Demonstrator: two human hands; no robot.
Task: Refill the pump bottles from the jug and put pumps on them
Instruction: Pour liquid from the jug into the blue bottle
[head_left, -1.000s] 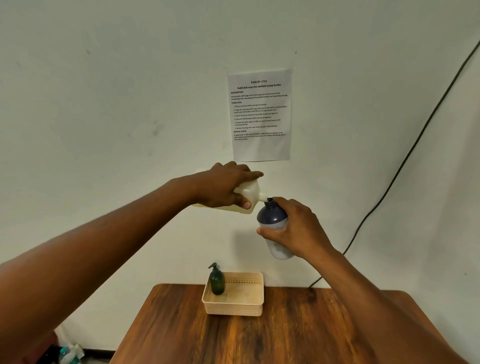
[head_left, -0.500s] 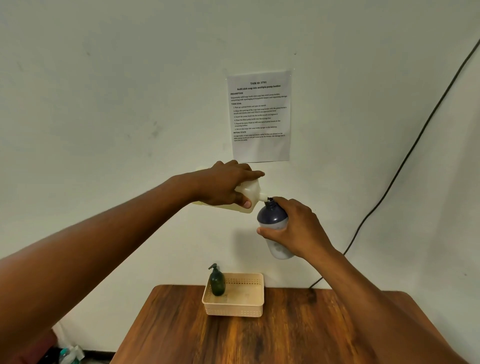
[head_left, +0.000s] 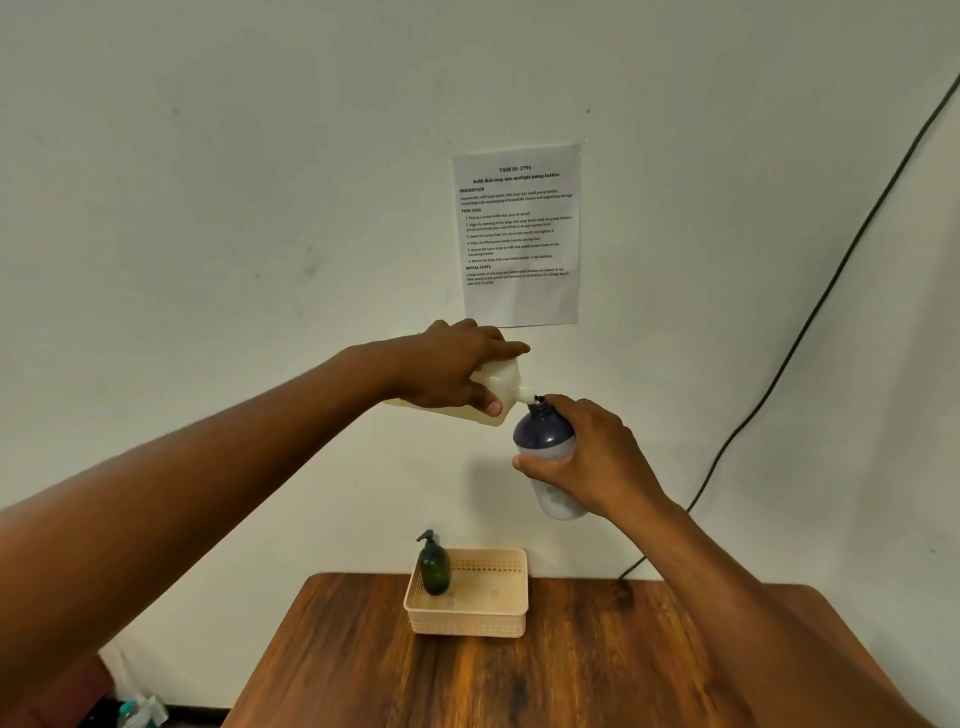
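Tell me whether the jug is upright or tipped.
Tipped. The left hand holds the jug nearly on its side, spout at the open mouth of the dark bottle gripped by the right hand.

A pale cream jug (head_left: 493, 387) with yellowish liquid meets a bottle (head_left: 545, 457) with a dark navy top and frosted white lower half. A dark green pump bottle (head_left: 434, 566) stands in a beige perforated basket (head_left: 467, 618). The tabletop (head_left: 519, 675) is reddish-brown streaked woodgrain. A black cable (head_left: 810, 322) crosses the off-white wall (head_left: 208, 182).
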